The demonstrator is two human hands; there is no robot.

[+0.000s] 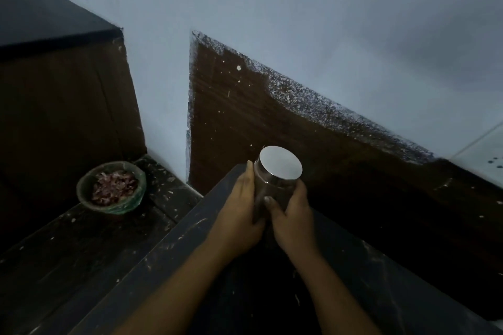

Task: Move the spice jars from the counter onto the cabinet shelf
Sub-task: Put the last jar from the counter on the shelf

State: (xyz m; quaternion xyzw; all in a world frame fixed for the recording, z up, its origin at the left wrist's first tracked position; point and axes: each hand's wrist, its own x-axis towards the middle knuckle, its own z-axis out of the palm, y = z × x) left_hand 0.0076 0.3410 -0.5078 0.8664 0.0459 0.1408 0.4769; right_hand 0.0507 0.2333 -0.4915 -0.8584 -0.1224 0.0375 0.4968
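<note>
Head view: steel spice jar [273, 187], centre frame, held tilted between left hand [238, 209] and right hand [292, 216], fingers curled round its body. Risk: the smooth wall may slip (light is dim); whether the lid [280, 163] is seated cannot be told.

Two bare arms reach forward from the bottom of the view, and the wrists come close together. The left hand [239, 212] wraps round the left side of a spice jar [280, 164], with one finger pointing up along it. The right hand [294, 215] grips the right side, thumb lying across the front. It is dark, so the other fingers seem to curl behind.
</note>
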